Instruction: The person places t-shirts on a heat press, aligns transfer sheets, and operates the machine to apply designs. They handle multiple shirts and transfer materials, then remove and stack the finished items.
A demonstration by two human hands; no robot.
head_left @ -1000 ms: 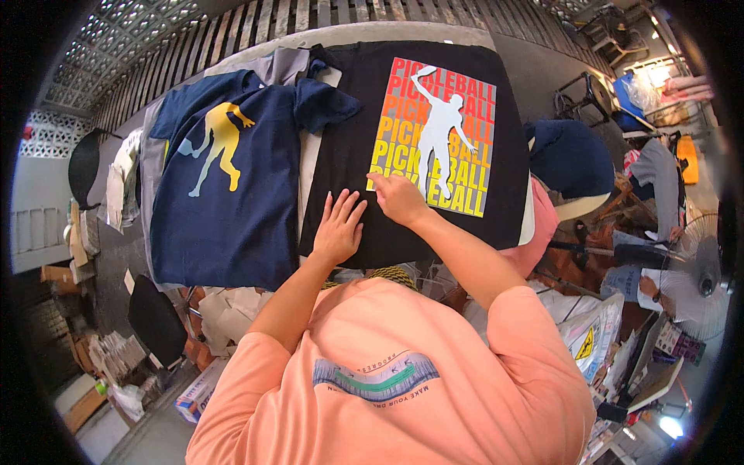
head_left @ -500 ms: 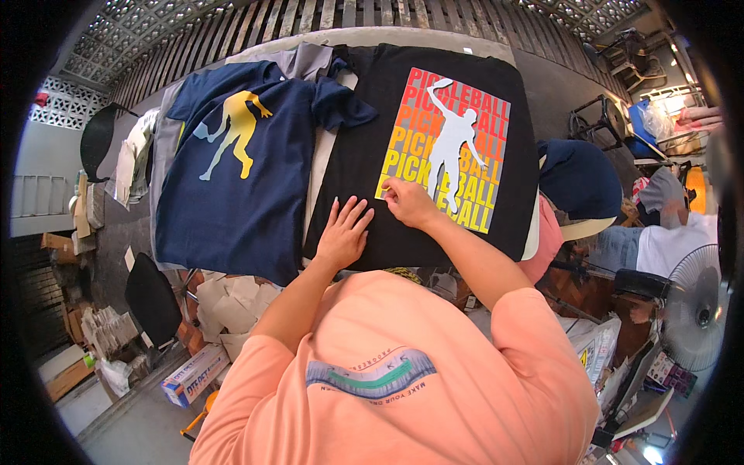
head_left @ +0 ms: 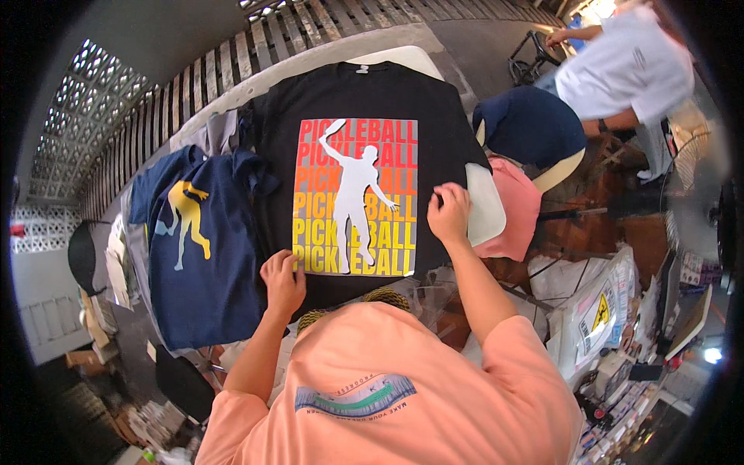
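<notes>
A black T-shirt [head_left: 273, 186] lies spread over a white board [head_left: 485, 203], its neck at the far end. On its front is a glossy rectangular print sheet [head_left: 316, 208] with rows of red, orange and yellow lettering behind a white player silhouette. My left hand [head_left: 284, 279] is at the sheet's lower left corner, fingers curled onto the black fabric there. Beyond the sheet's right side, my right hand [head_left: 451, 212] pinches the shirt near its right edge. Just what lies under the curled fingertips is partly hidden.
A navy T-shirt [head_left: 225, 263] with a yellow-and-grey leg print lies to the left. Navy cloth [head_left: 531, 128] and pink cloth [head_left: 511, 213] hang over something at the right. A person in a white shirt [head_left: 628, 66] is at the far right. White sacks [head_left: 589, 294] stand low right.
My right hand has left the sheet's lower left corner for the shirt's right side. My left hand now touches that corner. The view has turned, and the sheet appears straighter before me.
</notes>
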